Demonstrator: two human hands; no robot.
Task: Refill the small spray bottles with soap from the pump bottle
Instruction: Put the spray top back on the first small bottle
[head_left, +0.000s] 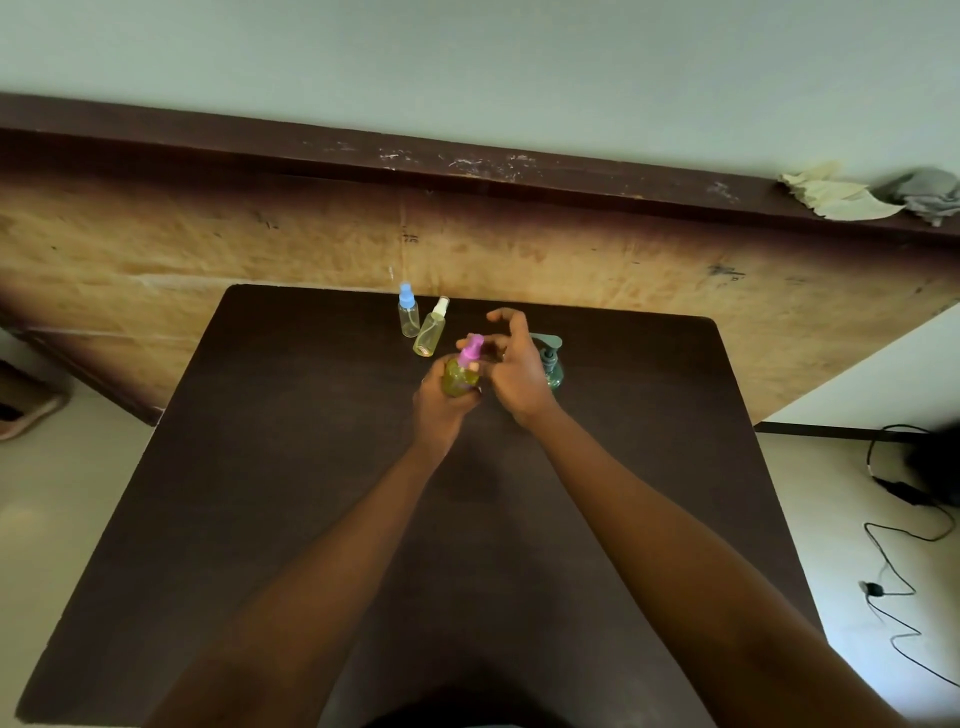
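Observation:
My left hand (441, 400) grips a small spray bottle (460, 376) with yellow-green liquid and a pink spray cap (471, 349), held just above the dark table (311, 467). My right hand (514, 364) is beside the pink cap with fingers spread and loosely curled; whether the fingertips touch the cap is unclear. A green pump bottle (551, 364) stands right behind my right hand, partly hidden. Two more small bottles stand at the far edge: one with a blue cap (408, 310), and one with a white cap (431, 328) leaning.
A worn wooden board (208, 249) stands behind the table's far edge. Crumpled cloths (872, 197) lie on its top rail at right. Cables (898, 545) trail over the floor to the right.

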